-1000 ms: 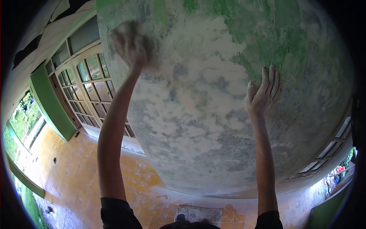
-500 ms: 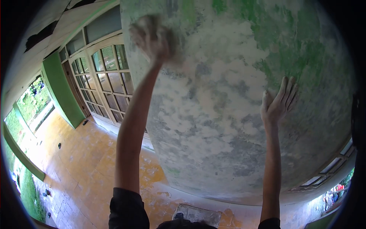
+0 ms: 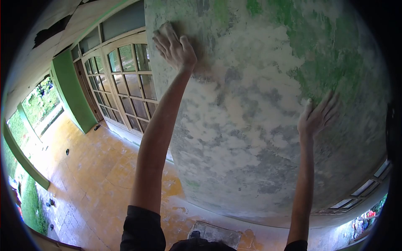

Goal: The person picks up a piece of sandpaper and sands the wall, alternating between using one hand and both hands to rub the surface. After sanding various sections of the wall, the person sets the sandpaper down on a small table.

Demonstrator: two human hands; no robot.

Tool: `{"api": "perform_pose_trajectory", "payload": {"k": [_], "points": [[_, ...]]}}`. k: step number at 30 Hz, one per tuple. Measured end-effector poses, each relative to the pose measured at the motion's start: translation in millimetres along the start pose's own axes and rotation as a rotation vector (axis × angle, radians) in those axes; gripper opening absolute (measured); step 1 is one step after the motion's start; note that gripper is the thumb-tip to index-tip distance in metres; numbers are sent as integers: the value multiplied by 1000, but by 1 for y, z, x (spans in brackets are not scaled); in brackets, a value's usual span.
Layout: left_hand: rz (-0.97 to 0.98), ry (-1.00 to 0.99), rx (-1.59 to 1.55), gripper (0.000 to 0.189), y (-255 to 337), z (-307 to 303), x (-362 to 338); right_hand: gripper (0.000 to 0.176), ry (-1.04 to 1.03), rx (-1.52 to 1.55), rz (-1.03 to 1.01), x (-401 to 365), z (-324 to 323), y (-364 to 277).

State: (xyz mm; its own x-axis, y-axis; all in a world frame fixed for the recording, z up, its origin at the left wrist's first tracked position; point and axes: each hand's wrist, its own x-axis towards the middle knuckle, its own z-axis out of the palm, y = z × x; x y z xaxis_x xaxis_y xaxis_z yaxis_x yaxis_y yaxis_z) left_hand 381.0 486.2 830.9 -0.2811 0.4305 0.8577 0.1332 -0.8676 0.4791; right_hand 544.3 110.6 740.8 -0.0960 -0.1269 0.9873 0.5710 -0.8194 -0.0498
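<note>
My left hand (image 3: 175,49) lies against the upper left part of the patchy wall (image 3: 243,125), near its edge beside the glazed doors. Its fingers are spread, and whether anything thin is under the palm cannot be seen. Farther right and lower, my right hand (image 3: 317,115) rests on the same wall with fingers apart and thumb pointing up. Nothing shows in it. Whitish dust covers the fingers. The wall is grey and white, with green paint (image 3: 322,50) left at the upper right.
Paned double doors (image 3: 121,85) and a green pillar (image 3: 72,90) stand at the left. Below are an orange tiled floor (image 3: 96,167) and a grey slab or mat (image 3: 215,235). Louvred openings (image 3: 362,188) are at the lower right, and small dark objects lie on the floor.
The wall and doors have shifted right in the view. My left hand, blurred before, is now sharp and still on the upper wall. My right hand remains on the wall, slightly blurred at the fingertips.
</note>
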Motion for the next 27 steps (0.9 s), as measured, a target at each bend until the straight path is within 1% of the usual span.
{"api": "perform_pose_trajectory", "payload": {"k": [1, 3, 4, 6, 7, 10, 11, 12, 13, 14, 15, 16, 17, 19, 20, 22, 23, 24, 25, 26, 27], "points": [[0, 1, 6, 67, 0, 0, -1, 69, -2, 6, 0, 4, -4, 1], [-156, 9, 28, 66, 1, 0, 0, 69, -107, 22, -213, 19, -11, 8], [-152, 15, 27, 66, 2, -1, 1, 69, -101, 25, -211, 29, -12, 14], [-158, -8, 35, 65, 3, -3, 0, 68, -167, -12, -316, 51, -8, 26], [-150, -9, 32, 65, 1, -1, 1, 68, -163, -15, -308, 62, -6, 30], [-107, 3, 17, 67, -6, 3, -3, 65, 62, 22, -13, 84, 16, 43], [-43, 18, 24, 68, -9, 4, -5, 65, 63, 22, -13, 80, 20, 45], [21, 34, 34, 69, -9, 1, -6, 65, 91, -16, 30, 78, 21, 41], [22, 38, 37, 69, -9, -2, -7, 64, 118, -52, 73, 77, 21, 37], [230, -19, 13, 68, -9, -5, -9, 64, 119, -45, 72, 76, 18, 34], [438, -75, -9, 68, -4, -10, -11, 64, 74, -10, -63, 75, 9, 33], [575, -105, -78, 67, 2, -13, -12, 63, 29, 24, -196, 75, 4, 32], [577, -104, -75, 67, 10, -14, -14, 63, 30, 27, -194, 76, 3, 33], [773, -309, -111, 67, 22, -17, -19, 65, -61, -29, -216, 75, 4, 42], [727, -338, -55, 67, 25, -19, -18, 65, -61, -29, -213, 74, 6, 48], [694, -319, -65, 64, 22, -17, -15, 65, 57, -36, -52, 69, 12, 56], [663, -299, -76, 62, 20, -17, -12, 65, 56, -31, -51, 65, 16, 55], [663, -299, -71, 62, 16, -13, -5, 65, 69, -90, 94, 62, 19, 54], [409, -203, -70, 61, 12, -7, 3, 65, 81, -149, 237, 59, 22, 53], [158, -105, -72, 61, 7, -3, 10, 69, 81, -138, 247, 58, 23, 53], [162, -99, -73, 61, 5, -3, 16, 69, 87, -136, 249, 57, 24, 52]]}}
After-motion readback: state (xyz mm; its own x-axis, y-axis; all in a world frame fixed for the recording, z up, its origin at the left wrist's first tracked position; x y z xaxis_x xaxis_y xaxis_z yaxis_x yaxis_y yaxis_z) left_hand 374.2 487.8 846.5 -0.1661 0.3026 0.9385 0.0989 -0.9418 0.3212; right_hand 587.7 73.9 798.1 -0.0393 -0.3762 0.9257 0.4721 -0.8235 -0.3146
